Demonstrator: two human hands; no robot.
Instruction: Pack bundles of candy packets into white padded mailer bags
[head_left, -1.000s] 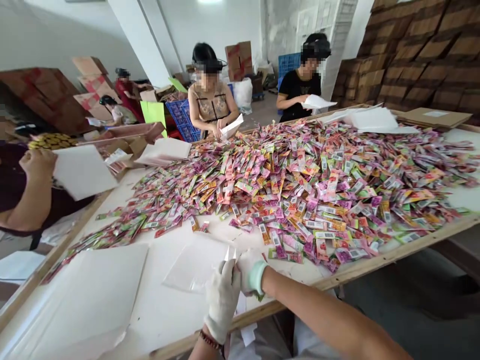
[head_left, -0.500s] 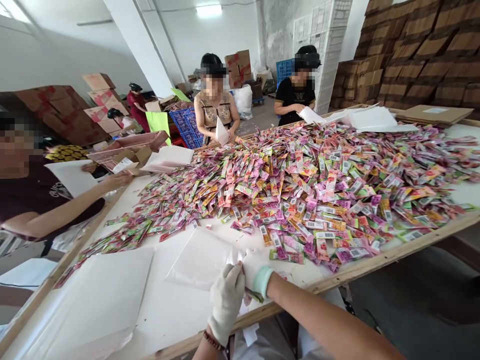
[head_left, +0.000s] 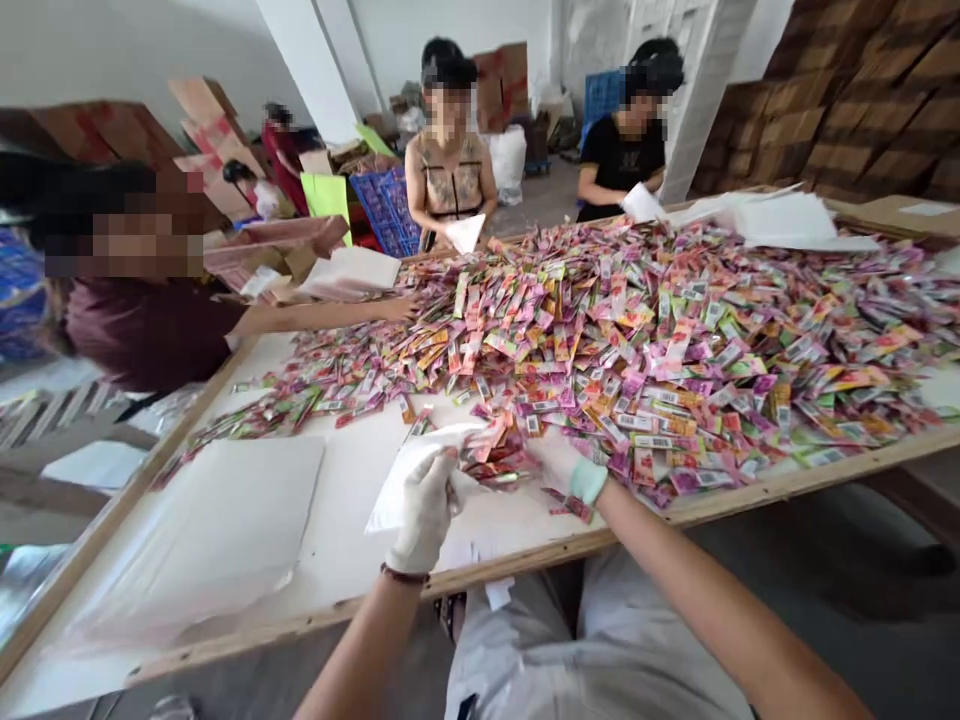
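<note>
In the head view, a thin, crumpled plastic bag [head_left: 396, 482], pale and partly see-through, sits near the desk's close edge. From it, a broad heap of slim, glossy packets [head_left: 622, 335] in pink, purple, orange and green spreads toward two o'clock, many printed with barcodes. A handful of packets lies at the bag's three o'clock; whether any are inside cannot be told. A flat, smooth stack [head_left: 217, 510] edged with clear film lies at eight to nine o'clock.

The white desk [head_left: 341, 500] has a raw wooden rim [head_left: 525, 562]. Beyond it, brown cartons [head_left: 847, 120] climb at two o'clock, while two co-workers hold white sheets at twelve and one. A third co-worker [head_left: 157, 325], at ten o'clock, stretches an arm to the heap.

The left hand [head_left: 427, 500], in a white knit glove above a dark bracelet [head_left: 405, 574], has its fingers curled, gripping the bag. The right hand [head_left: 559, 465], gloved with a mint cuff [head_left: 587, 482], reaches in from four o'clock beside the packets; blur hides whether its fingers grasp any.
</note>
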